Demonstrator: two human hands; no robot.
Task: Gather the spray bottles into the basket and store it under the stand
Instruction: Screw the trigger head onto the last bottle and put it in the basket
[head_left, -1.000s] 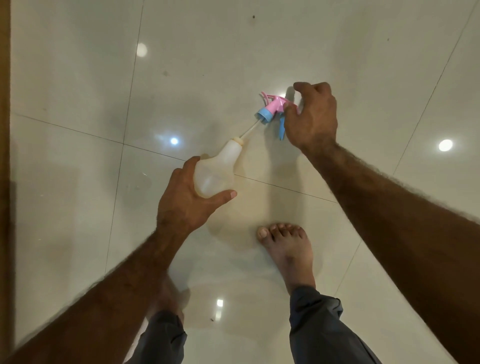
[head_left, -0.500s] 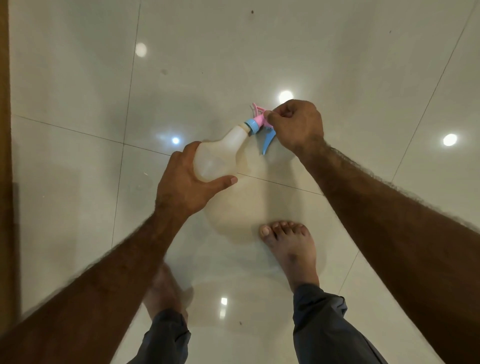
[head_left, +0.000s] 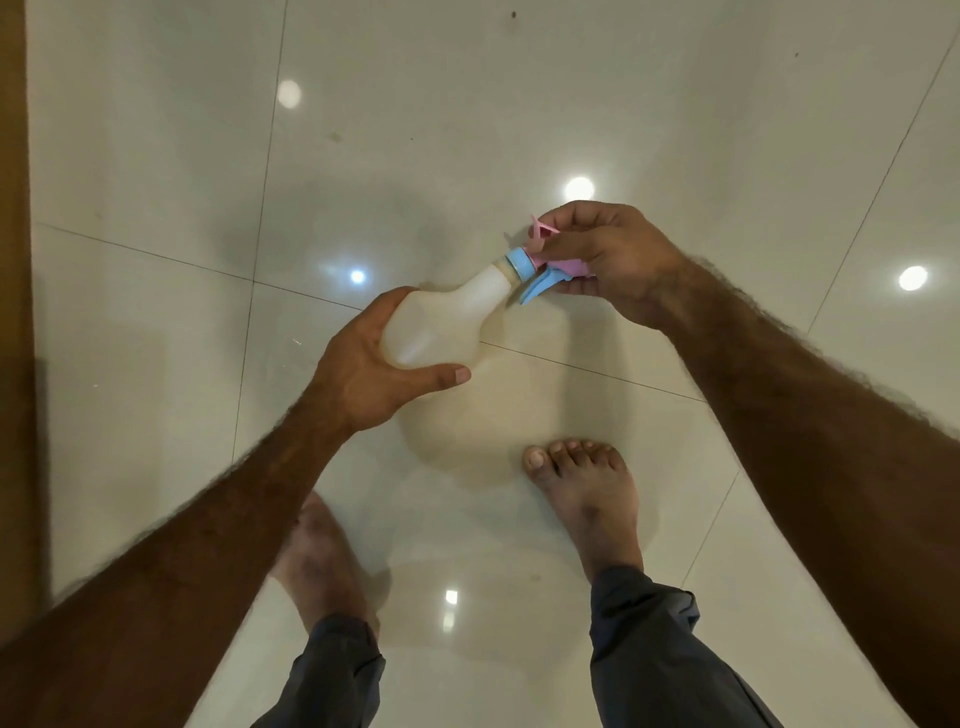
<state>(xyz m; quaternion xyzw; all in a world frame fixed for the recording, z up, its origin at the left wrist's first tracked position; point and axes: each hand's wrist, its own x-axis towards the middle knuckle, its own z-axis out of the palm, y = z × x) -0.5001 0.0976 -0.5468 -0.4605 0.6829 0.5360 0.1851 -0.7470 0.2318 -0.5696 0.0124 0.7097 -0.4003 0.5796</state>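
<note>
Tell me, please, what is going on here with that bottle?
A person stands barefoot on a glossy tiled floor and holds a translucent white spray bottle in the air with both hands. The left hand grips the bottle's round body, tilted with its neck pointing away. The right hand is closed around the pink and blue spray head, whose blue collar sits at the neck. No basket or stand is in view, so the bottle is not stored yet.

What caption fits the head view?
Left hand holds the white bottle; right hand grips its pink-and-blue sprayer head above the tiled floor.
</note>
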